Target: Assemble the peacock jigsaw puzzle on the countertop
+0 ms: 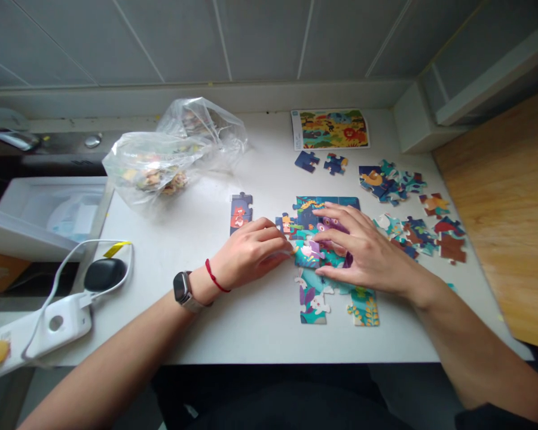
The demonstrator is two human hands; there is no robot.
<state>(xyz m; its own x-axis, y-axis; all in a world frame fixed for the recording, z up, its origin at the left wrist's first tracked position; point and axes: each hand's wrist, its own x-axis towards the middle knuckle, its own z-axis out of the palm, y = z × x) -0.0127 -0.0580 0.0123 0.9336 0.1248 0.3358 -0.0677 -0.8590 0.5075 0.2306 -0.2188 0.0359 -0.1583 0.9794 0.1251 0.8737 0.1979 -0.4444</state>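
Observation:
A partly joined jigsaw puzzle (308,254) with blue, teal and purple pictures lies on the white table in front of me. My left hand (257,254), thumb and fingers pinched, is at the puzzle's left edge on a teal puzzle piece; its fingers hide part of it. Across the puzzle's right side rests my right hand (358,248), fingers spread, covering some of the purple picture. A rabbit piece (314,303) and a piece with yellow leaves (364,307) form the lower part. Left of the puzzle, a joined strip with a red animal (240,214) lies apart.
Loose puzzle pieces (415,233) are scattered at the right, near a wooden board (506,209). A picture card (334,129) lies at the back. Clear plastic bags with pieces (161,164) stand at back left. A white power strip (65,319) with a cable is at left.

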